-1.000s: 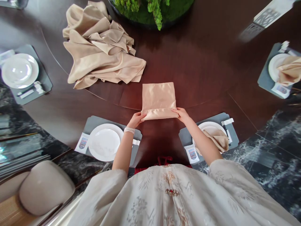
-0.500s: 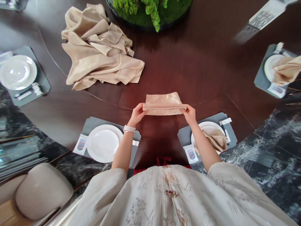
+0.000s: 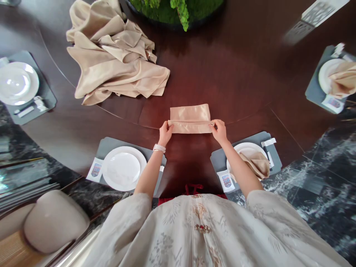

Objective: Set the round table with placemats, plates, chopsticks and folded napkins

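Note:
A beige satin napkin (image 3: 190, 113) lies folded on the dark wooden table (image 3: 211, 74), with a raised pleat running across it. My left hand (image 3: 166, 132) pinches the left end of that pleat between thumb and fingers. At the pleat's right end, my right hand (image 3: 219, 130) grips the cloth in the same way. Below and left sits a white plate (image 3: 121, 168) on a grey placemat (image 3: 107, 145). Under my right forearm, another white plate (image 3: 244, 147) carries a folded beige napkin (image 3: 254, 163).
A heap of loose beige napkins (image 3: 116, 59) lies at the upper left. Behind it stands a dark planter with green moss (image 3: 191, 15). More place settings flank the table, one with plates (image 3: 18, 83) at left. A pale chair (image 3: 55, 220) stands lower left.
Both hands have come slightly closer together on the napkin, and its pleat lies lower against the cloth. The view has shifted a little.

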`<state>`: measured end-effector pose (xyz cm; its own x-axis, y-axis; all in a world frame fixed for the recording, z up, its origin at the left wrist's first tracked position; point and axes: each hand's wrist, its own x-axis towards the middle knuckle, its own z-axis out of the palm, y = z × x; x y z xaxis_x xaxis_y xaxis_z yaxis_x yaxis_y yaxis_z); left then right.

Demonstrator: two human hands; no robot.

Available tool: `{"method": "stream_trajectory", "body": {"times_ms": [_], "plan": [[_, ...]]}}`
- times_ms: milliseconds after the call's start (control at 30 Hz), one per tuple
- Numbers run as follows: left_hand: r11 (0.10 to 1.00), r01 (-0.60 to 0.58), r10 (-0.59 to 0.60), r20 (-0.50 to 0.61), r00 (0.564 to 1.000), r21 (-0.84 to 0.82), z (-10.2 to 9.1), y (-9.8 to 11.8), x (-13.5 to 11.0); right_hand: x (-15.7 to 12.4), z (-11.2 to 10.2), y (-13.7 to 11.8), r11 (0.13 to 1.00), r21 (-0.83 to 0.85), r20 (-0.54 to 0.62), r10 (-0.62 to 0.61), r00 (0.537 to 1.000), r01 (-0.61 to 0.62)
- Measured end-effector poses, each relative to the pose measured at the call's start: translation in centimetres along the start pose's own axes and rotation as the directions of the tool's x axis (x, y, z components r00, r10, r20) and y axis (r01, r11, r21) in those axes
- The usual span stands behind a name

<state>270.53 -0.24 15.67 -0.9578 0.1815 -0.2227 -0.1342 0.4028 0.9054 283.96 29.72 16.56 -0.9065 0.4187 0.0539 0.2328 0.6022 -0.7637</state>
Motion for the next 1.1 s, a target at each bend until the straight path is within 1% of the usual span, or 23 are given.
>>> {"method": "stream_trajectory", "body": {"times_ms": [67, 200, 267, 333, 400, 433, 467, 500, 533, 567, 600, 633, 667, 700, 733, 767, 867, 933, 967, 1033, 1100], "plan": [[0.998, -0.006, 0.009, -0.044, 0.999, 0.07, 0.6, 0.3, 1.2, 2.0, 0.7, 0.3, 0.997, -0.07, 0.023, 0.014, 1.0, -0.013], [0.985, -0.005, 0.022, -0.1, 0.995, 0.17, 1.9, 0.6, 3.4, 5.8, 2.9, 1.7, 0.981, -0.173, 0.048, 0.097, 0.994, -0.087], [0.978, 0.002, 0.024, -0.122, 0.992, 0.209, 2.5, 0.6, 4.0, 6.8, 4.0, 2.4, 0.971, -0.222, 0.042, 0.103, 0.994, -0.091], [0.964, -0.005, 0.043, -0.14, 0.989, 0.265, 3.2, 0.5, 4.2, 7.2, 4.8, 3.0, 0.961, -0.263, 0.002, 0.084, 0.997, -0.08], [0.949, -0.04, 0.098, -0.174, 0.98, 0.312, 3.6, 0.4, 4.1, 7.2, 5.1, 3.3, 0.955, -0.296, -0.015, 0.034, 0.999, -0.038], [0.943, -0.074, 0.144, -0.196, 0.97, 0.325, 3.8, 0.3, 4.0, 7.1, 5.0, 3.3, 0.952, -0.306, 0.015, -0.002, 1.0, 0.007], [0.935, -0.122, 0.2, -0.212, 0.956, 0.333, 3.8, 0.2, 4.0, 7.0, 4.8, 3.3, 0.95, -0.306, 0.079, -0.045, 0.996, 0.067], [0.923, -0.184, 0.264, -0.208, 0.942, 0.338, 3.6, 0.1, 4.0, 7.0, 4.4, 3.2, 0.946, -0.295, 0.164, -0.091, 0.982, 0.137], [0.903, -0.258, 0.329, -0.166, 0.93, 0.343, 3.4, -0.1, 4.1, 6.9, 3.9, 3.2, 0.94, -0.273, 0.252, -0.134, 0.958, 0.203], [0.874, -0.341, 0.389, -0.078, 0.918, 0.346, 3.0, -0.2, 4.3, 6.9, 3.3, 3.1, 0.934, -0.243, 0.333, -0.174, 0.927, 0.263], [0.84, -0.423, 0.434, 0.047, 0.9, 0.339, 2.5, -0.3, 4.6, 6.9, 2.6, 3.0, 0.926, -0.212, 0.397, -0.21, 0.894, 0.311], [0.806, -0.497, 0.461, 0.186, 0.868, 0.322, 2.0, -0.4, 4.9, 6.9, 2.1, 2.9, 0.92, -0.184, 0.442, -0.239, 0.865, 0.348], [0.777, -0.555, 0.472, 0.311, 0.825, 0.296, 1.4, -0.5, 5.1, 6.9, 1.7, 2.8, 0.913, -0.161, 0.471, -0.262, 0.842, 0.375], [0.757, -0.593, 0.471, 0.401, 0.786, 0.273, 0.9, -0.4, 5.3, 7.0, 1.4, 2.6, 0.906, -0.146, 0.491, -0.281, 0.825, 0.396], [0.748, -0.612, 0.468, 0.449, 0.761, 0.257, 0.5, -0.3, 5.3, 7.1, 1.3, 2.4, 0.9, -0.138, 0.505, -0.295, 0.811, 0.413], [0.747, -0.616, 0.467, 0.463, 0.754, 0.25, 0.1, -0.1, 5.2, 7.2, 1.4, 2.0, 0.895, -0.137, 0.515, -0.302, 0.803, 0.424], [0.756, -0.593, 0.458, 0.425, 0.781, 0.276, -0.2, 1.0, 4.1, 7.4, 1.9, 0.0, 0.901, -0.14, 0.532, -0.281, 0.799, 0.41], [0.746, -0.568, 0.428, 0.403, 0.809, 0.347, 0.0, 1.9, 3.1, 7.8, 1.8, -2.4, 0.91, -0.153, 0.548, -0.246, 0.799, 0.385], [0.736, -0.546, 0.402, 0.391, 0.828, 0.4, 0.1, 2.3, 2.8, 8.2, 1.4, -3.8, 0.91, -0.174, 0.558, -0.224, 0.799, 0.377], [0.721, -0.483, 0.337, 0.357, 0.871, 0.498, 0.5, 2.8, 2.3, 9.7, 0.0, -6.6, 0.901, -0.225, 0.558, -0.193, 0.807, 0.37], [0.754, -0.401, 0.27, 0.311, 0.911, 0.52, 1.1, 3.0, 2.3, 12.4, -1.8, -8.9, 0.901, -0.248, 0.505, -0.193, 0.841, 0.356]]}}
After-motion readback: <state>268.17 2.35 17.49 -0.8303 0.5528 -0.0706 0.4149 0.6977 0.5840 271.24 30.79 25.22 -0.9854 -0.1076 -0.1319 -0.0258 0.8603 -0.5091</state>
